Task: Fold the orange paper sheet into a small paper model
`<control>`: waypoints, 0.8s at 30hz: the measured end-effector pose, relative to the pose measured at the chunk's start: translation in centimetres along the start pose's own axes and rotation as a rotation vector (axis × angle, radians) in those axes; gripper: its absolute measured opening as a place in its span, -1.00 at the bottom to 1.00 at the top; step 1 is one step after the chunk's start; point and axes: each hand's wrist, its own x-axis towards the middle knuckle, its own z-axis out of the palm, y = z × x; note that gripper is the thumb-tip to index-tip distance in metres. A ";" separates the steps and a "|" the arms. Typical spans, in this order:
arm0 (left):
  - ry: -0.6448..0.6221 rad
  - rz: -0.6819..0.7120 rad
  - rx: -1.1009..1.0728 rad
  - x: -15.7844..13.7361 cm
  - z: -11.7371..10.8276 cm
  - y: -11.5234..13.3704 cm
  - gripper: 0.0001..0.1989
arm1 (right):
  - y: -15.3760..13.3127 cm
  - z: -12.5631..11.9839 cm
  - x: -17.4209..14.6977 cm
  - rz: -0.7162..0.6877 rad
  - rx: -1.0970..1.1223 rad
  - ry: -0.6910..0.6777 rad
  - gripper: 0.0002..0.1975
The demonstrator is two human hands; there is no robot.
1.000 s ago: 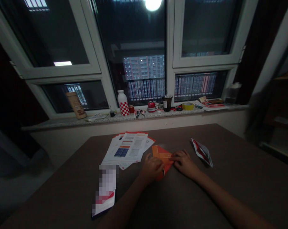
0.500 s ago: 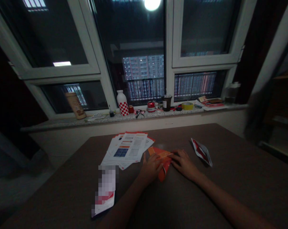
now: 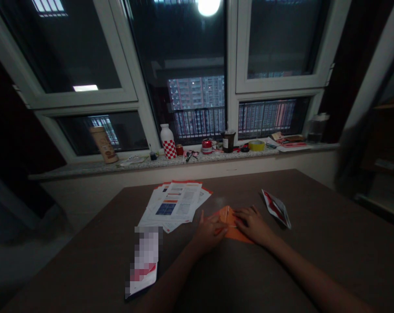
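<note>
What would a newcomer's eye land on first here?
Probably the orange paper on the dark table, with the left hand and right hand on it. Next, the bright round light at the top of the middle window, and the red-and-white checkered bottle on the sill.

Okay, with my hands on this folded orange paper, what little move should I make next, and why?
I'd probably steady the orange paper with your left hand and press along a fold with your right hand: it's already folded, it lies on the table, and both hands are on it.
</note>
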 end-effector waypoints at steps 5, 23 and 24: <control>0.016 -0.035 -0.052 0.0 0.1 -0.2 -0.76 | 0.9 0.4 0.1 -0.023 0.019 -0.052 -0.61; -0.092 -0.122 0.106 0.4 -0.3 -0.1 -0.67 | -0.1 -0.2 0.0 -0.203 0.039 -0.119 -0.68; -0.093 -0.119 0.115 0.4 -0.3 -0.2 -0.66 | -0.1 -0.2 -0.1 -0.212 0.038 -0.120 -0.68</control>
